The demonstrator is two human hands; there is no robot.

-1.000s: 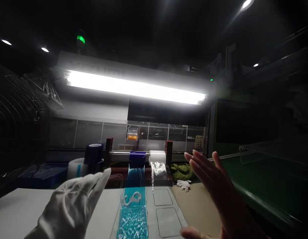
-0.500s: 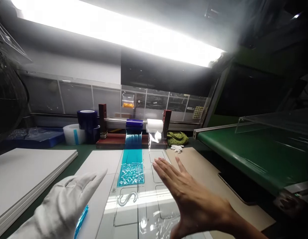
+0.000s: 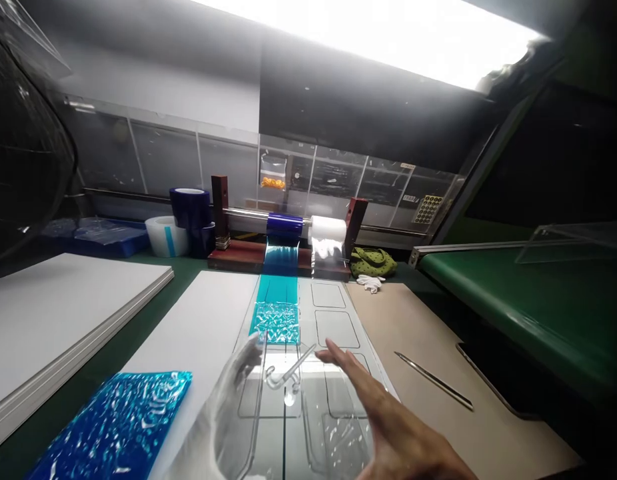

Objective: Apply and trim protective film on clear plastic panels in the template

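My left hand (image 3: 208, 420), in a white glove and blurred, curves over the left side of a clear sheet (image 3: 308, 363) marked with dark rounded outlines. Its fingers are apart from the palm, and I see no firm grip. My bare right hand (image 3: 393, 427) is over the right side, fingers stretched out, thumb hidden. Between the hands a clear, hook-like S-shaped piece (image 3: 283, 380) shows with thin pale edges; whether either hand touches it I cannot tell. A strip of blue film (image 3: 278, 290) runs down onto the sheet, ending in a crinkled patch. Crinkled clear film (image 3: 346, 440) lies by my right palm.
Behind stands a roll holder with a blue roll (image 3: 285, 229) and a white roll (image 3: 327, 230). White boards (image 3: 73, 307) are stacked left, near crinkled blue film (image 3: 113, 427). At right are a metal pen-like tool (image 3: 433, 380), a dark flat object (image 3: 493, 383) and a green conveyor (image 3: 518, 300).
Both hands have moved closer together over the clear sheet. The view has shifted, uncovering the pen-like tool and more blue film at left. The S-shaped piece now appears tilted.
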